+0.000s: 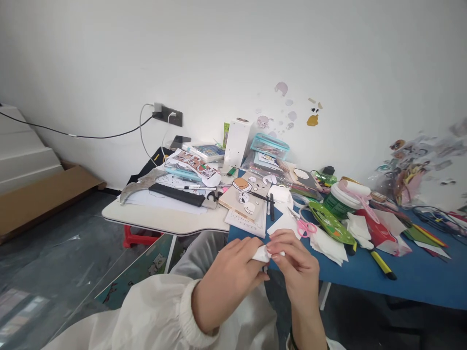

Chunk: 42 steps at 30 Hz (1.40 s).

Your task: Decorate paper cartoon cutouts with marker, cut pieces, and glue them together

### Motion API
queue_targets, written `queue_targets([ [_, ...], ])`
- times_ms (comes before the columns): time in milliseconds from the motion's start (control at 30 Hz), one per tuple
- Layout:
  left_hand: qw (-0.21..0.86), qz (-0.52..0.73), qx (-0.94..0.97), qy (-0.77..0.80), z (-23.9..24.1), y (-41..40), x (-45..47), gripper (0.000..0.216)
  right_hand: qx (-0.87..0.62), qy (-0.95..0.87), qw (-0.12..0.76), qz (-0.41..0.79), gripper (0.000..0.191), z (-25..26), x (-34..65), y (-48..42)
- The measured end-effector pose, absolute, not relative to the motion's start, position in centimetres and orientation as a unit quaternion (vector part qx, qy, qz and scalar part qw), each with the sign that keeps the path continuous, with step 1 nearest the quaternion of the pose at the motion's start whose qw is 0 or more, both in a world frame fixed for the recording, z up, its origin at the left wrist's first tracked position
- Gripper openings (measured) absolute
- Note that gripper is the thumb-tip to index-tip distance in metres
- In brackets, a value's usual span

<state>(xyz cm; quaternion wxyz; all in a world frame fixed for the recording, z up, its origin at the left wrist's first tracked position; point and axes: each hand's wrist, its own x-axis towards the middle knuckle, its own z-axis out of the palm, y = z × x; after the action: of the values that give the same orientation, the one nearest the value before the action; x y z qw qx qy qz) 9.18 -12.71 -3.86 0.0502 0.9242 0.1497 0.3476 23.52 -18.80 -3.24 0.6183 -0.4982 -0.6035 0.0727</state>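
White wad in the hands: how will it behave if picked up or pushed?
Probably soft and squashable: the white wad looks bunched between the left hand and right hand. Likely light, since what shows is small and paper-like. Its uneven shape suggests poor rolling.

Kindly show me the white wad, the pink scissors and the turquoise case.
White wad (260,254): head view, its wider part.
Pink scissors (305,228): head view, the handles.
Turquoise case (269,148): head view, its front side.
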Motion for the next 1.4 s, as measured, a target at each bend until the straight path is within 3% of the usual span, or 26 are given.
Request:
queue_targets([
  [167,0.069,0.361,0.918,0.149,-4.2,-12.1,9.4,0.012,-0.564,-0.587,0.581,0.005,0.011,-3.3,24.5,-19.5],
  [333,0.103,0.433,0.878,0.179,-4.4,-10.2,8.5,0.009,-0.644,-0.438,0.603,-0.172,0.019,-3.5,28.9,-20.7],
  [533,0.161,0.510,0.823,0.189,-4.4,-8.7,7.7,0.013,-0.725,-0.424,0.451,-0.303,0.031,-5.7,34.7,-17.6],
  [700,0.165,0.554,0.788,0.213,-4.4,-8.8,7.8,0.016,-0.750,-0.505,0.305,-0.298,0.025,-8.7,36.6,-15.0],
  [900,0.148,0.559,0.784,0.227,-5.1,-8.6,7.9,0.012,-0.752,-0.543,0.238,-0.288,0.022,-10.3,37.1,-15.0],
  [1167,0.117,0.535,0.794,0.264,-5.9,-8.4,8.4,0.011,-0.720,-0.579,0.309,-0.225,0.037,-8.1,33.6,-16.1],
  [1300,0.106,0.523,0.804,0.262,-6.3,-8.6,8.9,0.010,-0.679,-0.628,0.363,-0.113,0.017,-5.7,28.7,-16.7],
  [1400,0.101,0.525,0.807,0.251,-6.6,-8.8,9.1,0.011,-0.646,-0.657,0.384,-0.058,0.013,-4.9,26.3,-16.4],
])
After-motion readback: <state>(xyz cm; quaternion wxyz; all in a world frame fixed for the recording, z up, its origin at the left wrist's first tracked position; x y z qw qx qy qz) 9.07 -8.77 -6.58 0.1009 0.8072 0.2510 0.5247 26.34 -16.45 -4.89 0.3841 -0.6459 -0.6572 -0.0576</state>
